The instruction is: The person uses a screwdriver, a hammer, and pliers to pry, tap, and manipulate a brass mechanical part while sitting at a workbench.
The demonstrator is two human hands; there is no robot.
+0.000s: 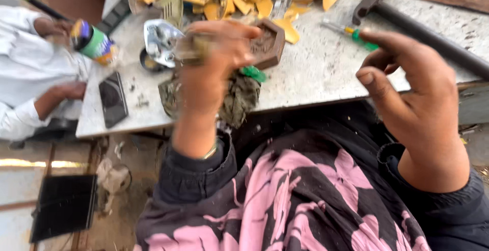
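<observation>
Left hand (211,62) raised over counter (316,73) edge, fingers clenched on a blurred object, possibly a rag-wrapped tool, beside the brown block (267,42). Right hand (412,103) empty, fingers loosely curled. Screwdriver (351,32) lies untouched; work mid-course.

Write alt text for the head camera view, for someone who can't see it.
A person's left hand grips a blurred object above a grey worktable, over a dirty rag; the right hand hangs empty. A phone lies at the left, and another person's white sleeve shows.
</observation>
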